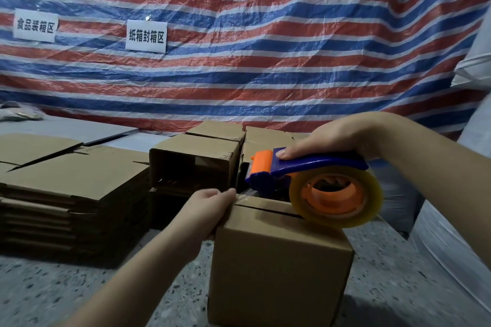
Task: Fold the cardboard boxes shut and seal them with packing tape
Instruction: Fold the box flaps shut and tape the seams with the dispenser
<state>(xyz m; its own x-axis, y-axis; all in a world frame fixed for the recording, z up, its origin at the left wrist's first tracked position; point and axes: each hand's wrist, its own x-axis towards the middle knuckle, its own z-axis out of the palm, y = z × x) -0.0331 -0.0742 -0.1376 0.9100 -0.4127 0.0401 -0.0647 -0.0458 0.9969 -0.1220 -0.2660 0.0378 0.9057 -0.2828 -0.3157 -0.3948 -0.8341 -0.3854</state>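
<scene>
You have one view, from the camera on your head, facing forward and slightly down. It sits close above the box [279,260] at lower centre; the striped tarp [265,34] fills the upper frame.

A small brown cardboard box [279,271] stands upright near the front, flaps folded shut, a slit along its top seam. A blue-and-orange tape dispenser [300,170] with a clear tape roll [336,194] rests on its top. Behind, open boxes [194,164] lie sideways; flattened boxes [71,194] are stacked left.
</scene>
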